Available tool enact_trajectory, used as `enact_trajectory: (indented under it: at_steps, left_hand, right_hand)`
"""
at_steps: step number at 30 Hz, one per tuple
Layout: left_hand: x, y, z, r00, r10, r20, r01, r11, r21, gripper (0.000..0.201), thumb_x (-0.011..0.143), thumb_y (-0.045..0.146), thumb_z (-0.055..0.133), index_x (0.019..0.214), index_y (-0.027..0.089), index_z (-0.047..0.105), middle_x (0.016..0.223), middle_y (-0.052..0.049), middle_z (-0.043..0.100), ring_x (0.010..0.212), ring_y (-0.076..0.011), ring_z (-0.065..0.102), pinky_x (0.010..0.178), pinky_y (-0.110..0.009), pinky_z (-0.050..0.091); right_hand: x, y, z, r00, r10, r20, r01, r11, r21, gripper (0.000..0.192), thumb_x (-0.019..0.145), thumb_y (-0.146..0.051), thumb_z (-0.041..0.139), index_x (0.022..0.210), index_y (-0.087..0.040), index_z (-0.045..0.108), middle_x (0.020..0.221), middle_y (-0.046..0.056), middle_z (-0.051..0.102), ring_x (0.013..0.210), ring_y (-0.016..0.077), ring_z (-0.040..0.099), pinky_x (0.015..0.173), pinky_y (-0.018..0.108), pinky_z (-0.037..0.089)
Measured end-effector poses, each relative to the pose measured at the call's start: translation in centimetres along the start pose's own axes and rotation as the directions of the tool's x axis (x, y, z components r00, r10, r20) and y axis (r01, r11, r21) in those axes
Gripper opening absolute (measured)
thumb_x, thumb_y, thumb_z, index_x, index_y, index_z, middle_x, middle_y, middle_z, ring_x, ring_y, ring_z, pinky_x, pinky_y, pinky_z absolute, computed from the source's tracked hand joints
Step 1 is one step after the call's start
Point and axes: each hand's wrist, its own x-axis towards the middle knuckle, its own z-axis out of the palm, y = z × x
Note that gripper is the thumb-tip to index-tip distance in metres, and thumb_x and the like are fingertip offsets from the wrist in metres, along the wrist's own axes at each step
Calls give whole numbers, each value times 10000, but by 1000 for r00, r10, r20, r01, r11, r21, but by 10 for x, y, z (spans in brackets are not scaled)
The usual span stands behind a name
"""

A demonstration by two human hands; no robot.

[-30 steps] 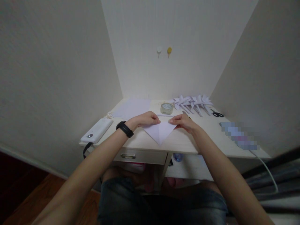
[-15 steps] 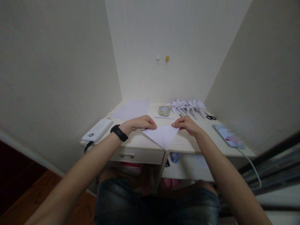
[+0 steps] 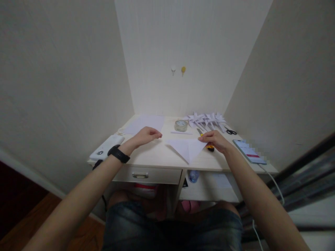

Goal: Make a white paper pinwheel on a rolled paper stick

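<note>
Change: my left hand (image 3: 146, 135) has come off the white paper folded into a triangle (image 3: 187, 148) and now hovers to its left, fingers loosely curled, holding nothing.
Hold: my right hand (image 3: 215, 140) alone pins the triangle's right corner, fingertips pressed down.
Paper place: front-centre of the pale wooden desk (image 3: 157, 157), tip toward the front edge.
Meaning: I judge the fold released on one side.
Nearby: yellow-handled utility knife (image 3: 206, 143) under my right hand; clear tape roll (image 3: 181, 125); folded white paper pinwheels (image 3: 205, 119); black scissors (image 3: 231, 131).
Edges: white power bank (image 3: 104, 149) at left; phone (image 3: 248, 151) at right.

tape roll (image 3: 180, 125); scissors (image 3: 231, 131) (far right)
</note>
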Motion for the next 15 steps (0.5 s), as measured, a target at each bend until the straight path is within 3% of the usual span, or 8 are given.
enact_trajectory:
  at_steps: [2,5,10,15]
  left_hand:
    - [6,15,16,989,146,-35,-143,987,70,353,866,402,578,1027,134,742,1076,-120,740,965,-218,651,838,-300,454]
    - [16,38,37,962,271,35,-273,952,136,373,896,403,554,1117,154,721,1103,-101,732,958,-215,649,817,-293,446]
    - [32,52,47,965,232,123,-259,919,297,243,857,294,586,887,134,766,834,-78,740,720,-175,611,636,-270,366]
    - [37,48,48,950,255,179,-301,898,322,211,840,271,600,859,144,767,770,-61,723,670,-158,572,603,-267,320]
  right_hand:
    - [3,-3,12,1000,1,7,-1,1000,10,305,515,-389,878,640,-139,756,671,64,696,634,161,607,610,301,499]
    - [9,-5,28,1000,-30,2,30,999,35,323,512,-404,876,655,-140,759,704,73,711,678,174,626,652,321,525]
    - [11,-8,30,999,-52,10,53,998,-18,341,527,-423,865,678,-134,765,703,83,715,683,177,624,651,322,524]
    - [9,-22,24,982,-102,157,143,950,-278,287,611,-397,806,762,-154,796,723,68,732,650,164,598,620,292,461]
